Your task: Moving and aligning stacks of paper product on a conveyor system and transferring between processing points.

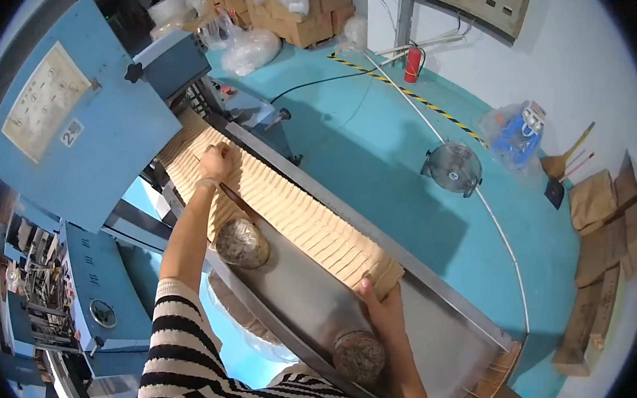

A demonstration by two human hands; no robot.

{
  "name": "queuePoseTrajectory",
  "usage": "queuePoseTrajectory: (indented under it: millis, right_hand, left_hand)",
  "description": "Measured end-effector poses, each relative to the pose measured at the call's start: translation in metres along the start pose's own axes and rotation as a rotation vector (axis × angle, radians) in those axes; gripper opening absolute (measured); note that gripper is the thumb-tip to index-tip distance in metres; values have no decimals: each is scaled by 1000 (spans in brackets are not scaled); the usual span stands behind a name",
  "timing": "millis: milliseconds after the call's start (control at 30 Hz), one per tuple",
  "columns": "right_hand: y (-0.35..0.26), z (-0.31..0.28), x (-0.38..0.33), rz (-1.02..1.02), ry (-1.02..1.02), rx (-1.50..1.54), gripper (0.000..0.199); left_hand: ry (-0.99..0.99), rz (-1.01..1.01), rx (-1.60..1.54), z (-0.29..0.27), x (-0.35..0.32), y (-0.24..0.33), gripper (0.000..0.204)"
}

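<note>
A long row of tan folded paper pieces, packed on edge, lies along a metal tray that slopes away from the blue machine. My left hand is on the row near the machine, its fingers curled down into the paper; their tips are hidden. At the near right end of the row, my right hand grips the last pieces, thumb on top and the other fingers mostly hidden behind. Beside my left wrist stands a round mottled block. A second round mottled block sits on the tray next to my right forearm.
Further machinery with a handwheel stands at the left. A floor fan, a red fire extinguisher and flattened cardboard are beyond the tray. Cardboard boxes and plastic bags are piled at the back.
</note>
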State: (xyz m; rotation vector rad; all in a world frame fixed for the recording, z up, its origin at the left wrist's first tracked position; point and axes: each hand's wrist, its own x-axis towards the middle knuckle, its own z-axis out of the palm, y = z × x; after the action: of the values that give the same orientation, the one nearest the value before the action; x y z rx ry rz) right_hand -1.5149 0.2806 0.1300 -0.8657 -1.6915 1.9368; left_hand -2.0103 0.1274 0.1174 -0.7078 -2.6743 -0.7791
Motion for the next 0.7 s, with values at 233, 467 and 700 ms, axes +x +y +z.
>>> queuePoseTrajectory:
  millis: [233,467,700]
  right_hand:
    - [25,-24,13,-95,356,-979,62]
    - [-9,-138,-41,-2,199,-284,74]
    - [11,-220,-90,138,428,-599,72]
  left_hand:
    - [-190,302,315,4,-27,48,71]
    - [-269,250,250,36,-98,109,92]
    - [-572,250,-348,13,-209,252,92]
